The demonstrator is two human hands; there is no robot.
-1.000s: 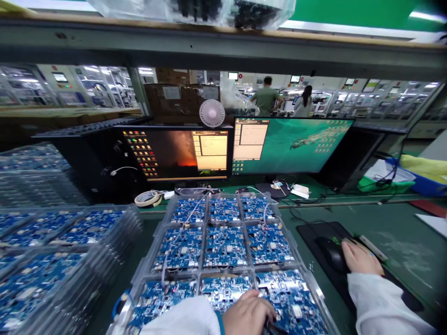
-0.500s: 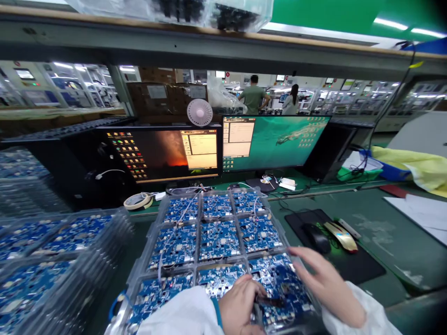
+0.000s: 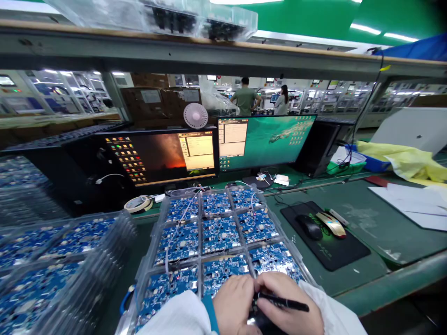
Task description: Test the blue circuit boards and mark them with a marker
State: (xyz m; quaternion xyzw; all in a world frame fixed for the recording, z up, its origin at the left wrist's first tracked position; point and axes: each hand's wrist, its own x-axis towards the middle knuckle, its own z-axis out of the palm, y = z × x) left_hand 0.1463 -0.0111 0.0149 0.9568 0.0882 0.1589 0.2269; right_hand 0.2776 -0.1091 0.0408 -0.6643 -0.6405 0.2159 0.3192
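My right hand (image 3: 291, 300) is closed around a black pen (image 3: 288, 303), whose shaft sticks out to the right between the fingers. My left hand (image 3: 233, 302) is curled right beside it, the fingertips of both meeting at the pen's left end. What the left fingers grip is hidden. Beneath both hands shows a dark, shiny thing (image 3: 261, 323), too covered to name. The hands are over the near right corner of a clear divided tray (image 3: 199, 235), its compartments filled with blue circuit boards (image 3: 220, 232).
More stacked clear trays (image 3: 108, 258) with blue boards stand at the left. Two monitors (image 3: 265, 139) and a small fan (image 3: 195, 116) are behind the tray. A mouse pad (image 3: 349, 253) with black and gold mice (image 3: 331, 224) lies right; papers (image 3: 408, 204) are farther right.
My right hand has come in from the tray's right edge, fingers outstretched before, and closed on the pen beside the left hand. The left hand was holding the dark pen. The view has shifted slightly.
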